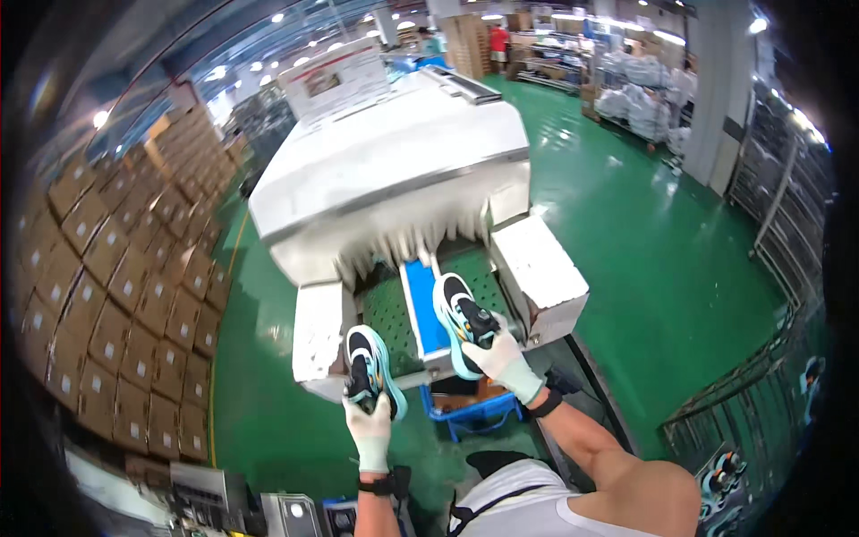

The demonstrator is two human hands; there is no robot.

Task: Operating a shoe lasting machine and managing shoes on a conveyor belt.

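Shoes, two, one per hand, held side by side at the near end of a large white machine [394, 170]. Left hand [369, 428], gloved in white, is closed around the near end of the left shoe [380, 358], black upper over pale blue sole, toe pointing away from the person. Left shoe lies across the view of the machine's front edge, by the inner side of the left white side block [320, 336]. Right hand [501, 360], likewise gloved, is clamped on the near end of the right shoe [458, 309], same colours, farther forward, over the blue strip [422, 304] and the inner edge of the right green perforated bed [479, 273]. Whether either sole touches the surface below cannot be told from this angle. Left green perforated bed [386, 309] shows between left shoe and blue strip. Pale fringe [403, 242] hangs across the machine opening, beyond both toes. Dark bands on both wrists. Below the front edge: blue crate [479, 413]. Surroundings: stacked brown cartons [125, 313] at left, green floor [617, 224], more shoes [720, 479] on a rack at lower right.
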